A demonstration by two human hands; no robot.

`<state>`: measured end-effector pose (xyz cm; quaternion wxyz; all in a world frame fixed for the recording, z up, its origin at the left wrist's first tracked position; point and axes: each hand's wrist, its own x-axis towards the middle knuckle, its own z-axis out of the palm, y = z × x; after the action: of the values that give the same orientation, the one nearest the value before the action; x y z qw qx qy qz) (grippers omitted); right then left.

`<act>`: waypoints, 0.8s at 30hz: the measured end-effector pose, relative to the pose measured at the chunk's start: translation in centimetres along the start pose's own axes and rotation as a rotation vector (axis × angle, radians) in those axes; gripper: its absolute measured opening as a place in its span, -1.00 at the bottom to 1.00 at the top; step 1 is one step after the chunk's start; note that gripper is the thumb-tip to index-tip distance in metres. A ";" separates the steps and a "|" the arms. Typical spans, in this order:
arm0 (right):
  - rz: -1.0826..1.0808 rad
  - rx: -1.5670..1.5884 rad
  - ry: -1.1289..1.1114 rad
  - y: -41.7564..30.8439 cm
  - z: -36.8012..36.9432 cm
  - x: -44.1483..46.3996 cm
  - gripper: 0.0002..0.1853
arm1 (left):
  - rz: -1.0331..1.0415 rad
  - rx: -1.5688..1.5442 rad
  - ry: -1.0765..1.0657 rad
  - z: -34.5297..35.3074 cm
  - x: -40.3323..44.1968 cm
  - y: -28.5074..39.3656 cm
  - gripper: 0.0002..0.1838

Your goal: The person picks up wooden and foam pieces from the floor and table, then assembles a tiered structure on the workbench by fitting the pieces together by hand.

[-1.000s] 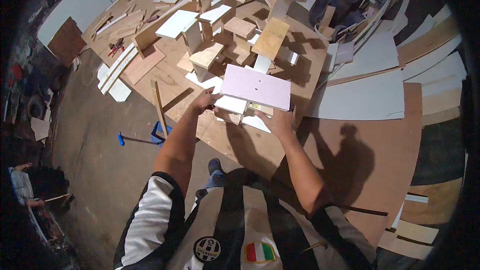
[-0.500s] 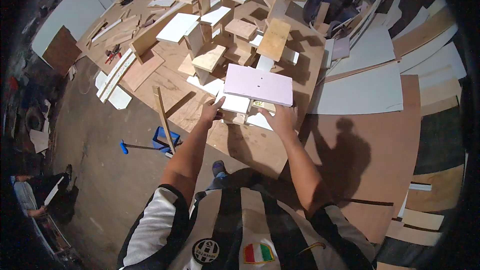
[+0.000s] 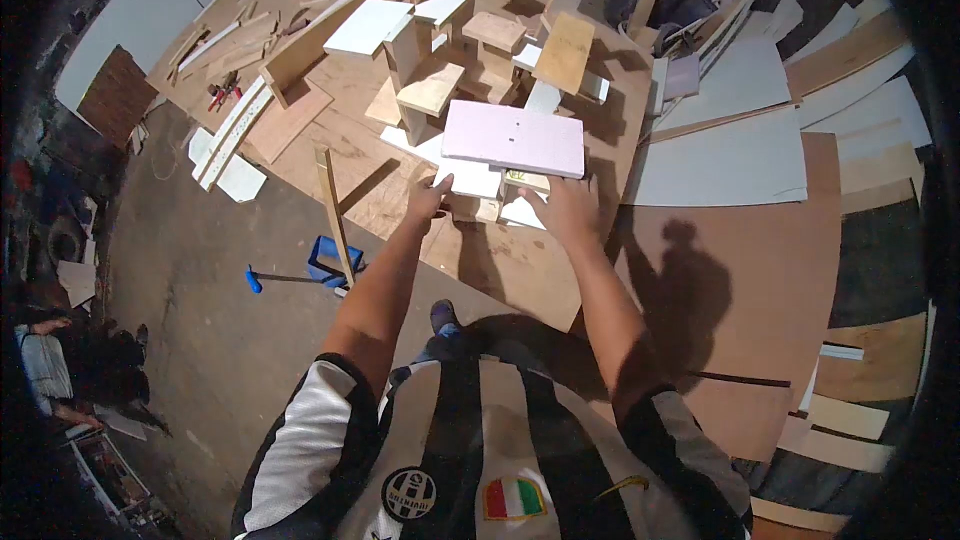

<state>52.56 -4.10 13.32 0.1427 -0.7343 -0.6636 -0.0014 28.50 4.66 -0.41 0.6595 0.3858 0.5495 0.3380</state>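
In front of me on the wooden worktable stands a small wooden stand. Its top is a pale pink board [image 3: 513, 138] with two small dark marks near the middle. Below that, on the left, sits a lower white board [image 3: 468, 179], and a block with green writing [image 3: 526, 179] shows beside it. My left hand [image 3: 427, 200] holds the left edge of the white board, thumb on top. My right hand [image 3: 572, 212] is at the pink board's right front corner, its thumb pointing inward toward the block and its fingertips partly hidden behind the corner.
Several similar wooden stands [image 3: 400, 50] crowd the worktable [image 3: 510, 270] beyond my hands. Red-handled pliers [image 3: 225, 92] and scrap strips lie at the left. A blue dustpan [image 3: 333, 260] is on the floor. Large sheets [image 3: 720, 155] lie at the right. Another person [image 3: 45, 370] is at the lower left.
The worktable and stand sit higher in view. Both hands stay at the stand, with little change in grip. At the lower left, the other person's white panel has dropped lower.
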 end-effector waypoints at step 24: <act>-0.066 -0.122 0.017 0.7 -2.0 -1.6 -0.23 | -0.020 -0.023 0.101 -1.1 -4.9 -0.4 -0.37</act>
<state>53.44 -6.14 14.79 0.1033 -0.7195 -0.6848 -0.0527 26.60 0.37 1.42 0.6388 0.3553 0.5819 0.3565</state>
